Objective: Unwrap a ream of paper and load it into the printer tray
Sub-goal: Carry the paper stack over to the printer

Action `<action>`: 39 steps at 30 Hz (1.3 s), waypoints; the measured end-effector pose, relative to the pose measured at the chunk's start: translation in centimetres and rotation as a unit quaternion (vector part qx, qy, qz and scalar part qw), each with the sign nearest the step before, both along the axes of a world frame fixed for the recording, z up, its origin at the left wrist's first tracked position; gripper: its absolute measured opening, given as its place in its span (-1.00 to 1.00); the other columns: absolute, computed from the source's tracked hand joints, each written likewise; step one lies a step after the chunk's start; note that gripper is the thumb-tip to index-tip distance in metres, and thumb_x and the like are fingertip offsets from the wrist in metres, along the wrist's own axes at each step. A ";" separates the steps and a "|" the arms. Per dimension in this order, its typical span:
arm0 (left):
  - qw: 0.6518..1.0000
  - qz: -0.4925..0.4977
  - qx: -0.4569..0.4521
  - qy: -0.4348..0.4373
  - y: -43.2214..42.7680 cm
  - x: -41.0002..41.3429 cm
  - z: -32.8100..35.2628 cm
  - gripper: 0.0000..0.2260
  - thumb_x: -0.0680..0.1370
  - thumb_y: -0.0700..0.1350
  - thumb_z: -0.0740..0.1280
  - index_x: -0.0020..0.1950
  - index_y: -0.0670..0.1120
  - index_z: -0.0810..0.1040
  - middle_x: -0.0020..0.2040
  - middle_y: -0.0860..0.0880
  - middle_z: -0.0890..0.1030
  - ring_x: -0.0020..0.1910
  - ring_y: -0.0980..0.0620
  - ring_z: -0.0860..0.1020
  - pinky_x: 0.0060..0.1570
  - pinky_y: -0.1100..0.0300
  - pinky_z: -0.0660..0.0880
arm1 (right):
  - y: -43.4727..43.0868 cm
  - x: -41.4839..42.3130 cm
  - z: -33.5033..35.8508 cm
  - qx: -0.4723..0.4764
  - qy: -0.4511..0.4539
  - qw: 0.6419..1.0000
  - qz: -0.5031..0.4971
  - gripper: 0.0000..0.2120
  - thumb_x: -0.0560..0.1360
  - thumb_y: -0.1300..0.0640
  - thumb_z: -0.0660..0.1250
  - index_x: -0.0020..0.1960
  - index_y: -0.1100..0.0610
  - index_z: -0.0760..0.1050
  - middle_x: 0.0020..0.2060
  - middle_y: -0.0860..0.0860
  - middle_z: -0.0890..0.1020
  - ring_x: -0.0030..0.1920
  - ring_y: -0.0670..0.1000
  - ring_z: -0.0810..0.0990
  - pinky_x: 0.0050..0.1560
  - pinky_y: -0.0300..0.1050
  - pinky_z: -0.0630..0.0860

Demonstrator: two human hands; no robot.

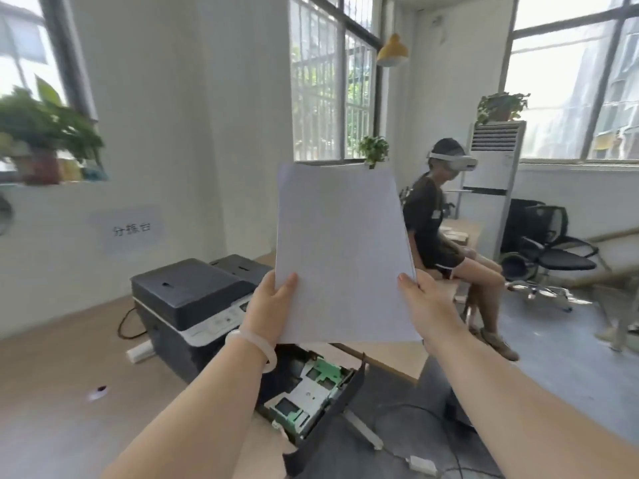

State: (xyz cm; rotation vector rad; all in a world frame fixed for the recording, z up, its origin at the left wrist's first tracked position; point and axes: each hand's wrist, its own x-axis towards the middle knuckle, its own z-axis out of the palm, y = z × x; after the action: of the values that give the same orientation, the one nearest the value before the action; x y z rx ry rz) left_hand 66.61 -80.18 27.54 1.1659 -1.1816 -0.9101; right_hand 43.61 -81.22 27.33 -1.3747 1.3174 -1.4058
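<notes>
I hold a stack of white paper (342, 254) upright in front of me, well above the printer. My left hand (268, 311) grips its lower left edge, and my right hand (427, 305) grips its lower right edge. Below the paper stands a black and white printer (193, 299) on a wooden table. Its paper tray (311, 392) is pulled out toward me, showing grey metal and green guides inside. No wrapper is visible.
A second dark printer (242, 266) sits behind the first. A person wearing a headset (446, 219) sits on the right beside a desk. An office chair (553, 250) and a standing air conditioner (494, 160) are further right. Cables lie on the floor (415, 426).
</notes>
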 end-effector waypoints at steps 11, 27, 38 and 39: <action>0.956 0.291 0.004 0.030 9.2 12.5 -4.7 -0.88 0.60 -0.12 0.24 -0.12 0.00 0.50 -0.18 -0.02 0.59 -0.32 0.11 0.58 -0.27 0.19 0.54 | -2.0 16.2 -4.4 0.038 -0.006 0.961 0.275 -0.74 0.61 0.03 0.14 0.21 0.08 0.49 0.05 0.09 0.65 0.03 0.10 0.63 0.03 0.04 0.58; 0.922 0.371 0.087 0.073 14.2 27.8 -13.8 -0.86 0.59 -0.06 0.24 0.10 0.04 0.55 0.02 -0.06 0.67 -0.04 -0.07 0.64 -0.01 0.00 0.59 | -1.6 34.2 -12.2 0.197 0.012 0.899 0.390 -0.84 0.55 0.13 0.27 0.05 0.13 0.59 -0.06 0.15 0.71 -0.01 0.21 0.68 0.03 0.17 0.62; 0.904 0.356 0.200 0.126 13.2 28.8 -22.9 -0.86 0.60 -0.12 0.24 0.10 0.02 0.55 0.02 -0.05 0.69 0.00 -0.08 0.66 0.08 -0.07 0.58 | -5.8 36.9 -19.8 0.375 -0.013 0.817 0.438 -0.75 0.52 0.12 0.35 0.19 0.12 0.53 0.03 0.13 0.71 0.03 0.20 0.69 -0.01 0.11 0.61; 0.902 0.357 0.211 0.123 13.0 28.7 -23.6 -0.86 0.59 -0.12 0.25 0.10 0.02 0.56 0.04 -0.05 0.69 0.02 -0.09 0.66 0.12 -0.10 0.56 | -6.1 37.1 -20.8 0.371 0.003 0.818 0.439 -0.76 0.53 0.15 0.34 0.19 0.14 0.53 0.02 0.14 0.71 0.02 0.20 0.69 -0.02 0.10 0.61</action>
State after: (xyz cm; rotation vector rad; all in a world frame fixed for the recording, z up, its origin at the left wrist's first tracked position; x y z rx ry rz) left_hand 95.32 -67.18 3.98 1.6228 -0.2857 -0.7148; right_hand 80.72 -87.34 6.57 -1.1547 0.8542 -0.1997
